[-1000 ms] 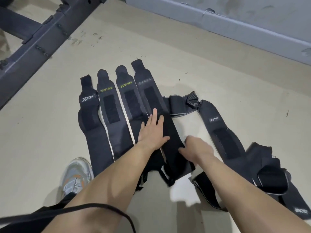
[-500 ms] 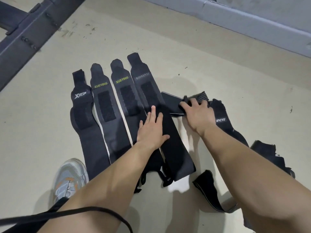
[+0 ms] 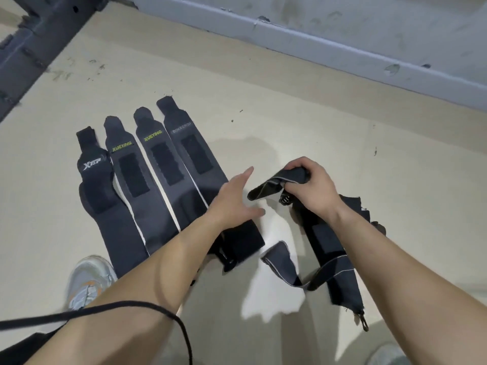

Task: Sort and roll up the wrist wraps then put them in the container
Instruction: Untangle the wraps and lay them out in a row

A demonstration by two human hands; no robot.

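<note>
Right hand (image 3: 309,188) grips one end of a dark wrist wrap (image 3: 266,189), lifted off the floor (image 3: 342,143). Left hand (image 3: 233,200) spread flat, fingers straight, over the BOKEERSI wrap (image 3: 195,156). Four wraps lie side by side at left; more tangled wraps (image 3: 334,248) under right forearm.

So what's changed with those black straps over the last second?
The right hand reached forward to the crumpled wrap beside the row, gripped its end and has lifted it off the floor. The left hand, which lay flat on the BOKEERSI wrap, has shifted right toward the held wrap, fingers straight. The row of four wraps has stayed put.
</note>
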